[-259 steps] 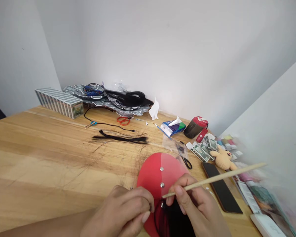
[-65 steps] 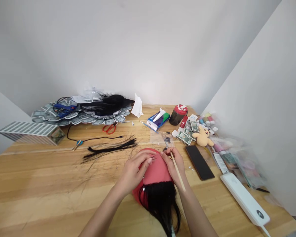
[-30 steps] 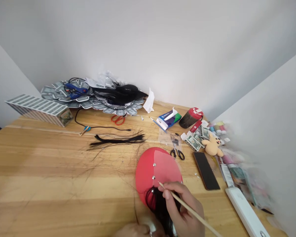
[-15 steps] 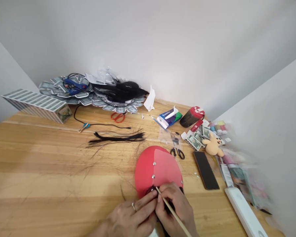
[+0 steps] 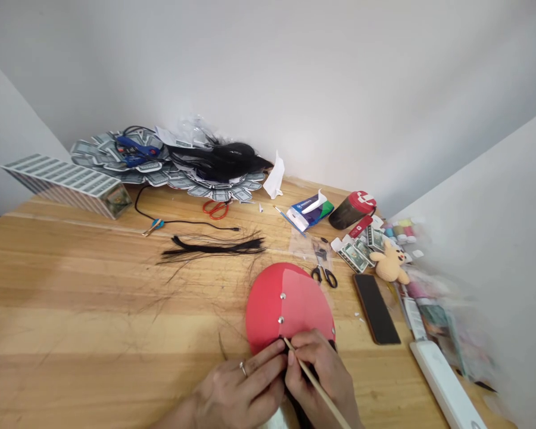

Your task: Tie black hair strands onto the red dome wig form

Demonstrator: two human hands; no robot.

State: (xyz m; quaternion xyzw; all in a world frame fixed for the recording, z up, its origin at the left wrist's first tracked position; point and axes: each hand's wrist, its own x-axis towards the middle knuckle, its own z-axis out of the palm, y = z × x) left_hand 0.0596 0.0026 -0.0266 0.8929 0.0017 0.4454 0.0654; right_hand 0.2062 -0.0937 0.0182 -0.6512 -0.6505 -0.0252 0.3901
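Observation:
A smooth red dome (image 5: 268,298), like a cap, with a lighter panel and several silver studs, stands in front of me. Dark hair-like material (image 5: 297,405) shows below its near edge. My right hand (image 5: 322,374) pinches a thin wooden stick (image 5: 319,392), whose tip touches the dark edge under the studs. Beside it, my left hand (image 5: 245,384), with a ring on one finger, has its fingers together and their tips pressed at that same edge. What lies under its curled fingers is hidden.
Beyond the dome lie a bundle of black strands (image 5: 218,245), red-handled scissors (image 5: 215,208) and black scissors (image 5: 324,276). To the right are a phone (image 5: 376,308), a plush toy (image 5: 389,263) and a white power strip (image 5: 444,381). Tissues (image 5: 310,210) sit farther back.
The view has shifted slightly. Both hands keep nearly the same place at the dome's edge, and the left fingertips now cover more of the dark spot by the stick's tip.

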